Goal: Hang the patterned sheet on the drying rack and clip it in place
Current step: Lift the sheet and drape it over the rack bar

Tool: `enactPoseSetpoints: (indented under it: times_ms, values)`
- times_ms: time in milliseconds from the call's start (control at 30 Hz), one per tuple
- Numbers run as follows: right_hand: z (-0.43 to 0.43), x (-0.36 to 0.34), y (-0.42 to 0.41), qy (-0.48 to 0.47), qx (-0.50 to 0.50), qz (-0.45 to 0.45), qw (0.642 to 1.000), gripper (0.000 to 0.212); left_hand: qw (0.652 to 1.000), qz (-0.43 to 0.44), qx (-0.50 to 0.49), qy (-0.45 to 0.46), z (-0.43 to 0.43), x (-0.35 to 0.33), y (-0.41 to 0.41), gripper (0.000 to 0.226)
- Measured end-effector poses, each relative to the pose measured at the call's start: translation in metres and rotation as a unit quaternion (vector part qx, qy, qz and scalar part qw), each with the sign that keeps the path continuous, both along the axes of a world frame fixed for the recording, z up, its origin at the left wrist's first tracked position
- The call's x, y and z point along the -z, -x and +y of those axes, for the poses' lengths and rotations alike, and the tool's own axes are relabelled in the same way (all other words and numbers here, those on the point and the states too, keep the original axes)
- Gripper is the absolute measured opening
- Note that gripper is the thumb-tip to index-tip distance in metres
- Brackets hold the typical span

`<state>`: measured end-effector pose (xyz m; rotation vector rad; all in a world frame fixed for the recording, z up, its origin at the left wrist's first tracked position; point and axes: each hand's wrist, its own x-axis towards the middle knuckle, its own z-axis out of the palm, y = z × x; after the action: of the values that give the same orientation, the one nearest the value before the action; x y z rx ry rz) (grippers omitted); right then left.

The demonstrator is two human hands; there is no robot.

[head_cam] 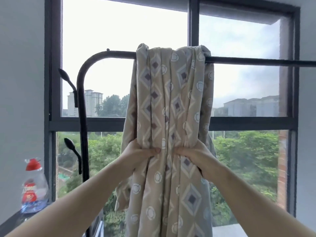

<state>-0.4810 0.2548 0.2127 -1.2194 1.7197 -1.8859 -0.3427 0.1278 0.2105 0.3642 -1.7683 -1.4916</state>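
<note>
Sheet (168,103): bunched over rack bar (256,61), unclipped.
Left hand (136,151), right hand (191,153): both gripping folds.
Risk: uneven pull slides sheet off.

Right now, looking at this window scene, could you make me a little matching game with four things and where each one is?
Things:
1. patterned sheet
2. plastic bottle
3. left hand
4. rack hooks

Places:
A. standing on the ledge at lower left
B. draped over the rack's top bar
C. sticking out from the rack's upright pole
D. gripping the bunched cloth beside the right hand

Pairs: 1-B, 2-A, 3-D, 4-C
</note>
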Motion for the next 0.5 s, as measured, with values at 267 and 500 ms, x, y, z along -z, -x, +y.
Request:
enactPoseSetpoints:
  times_ms: [267,500]
  values:
    - [0.018,0.033,-0.009,-0.059,0.012,-0.020,0.998,0.039,1.000,-0.013,-0.011,0.020,0.015,0.025,0.000,0.025]
    - [0.031,-0.021,-0.023,0.043,0.044,-0.033,0.998,0.015,0.994,0.052,-0.064,0.067,0.030,-0.030,0.002,0.014]
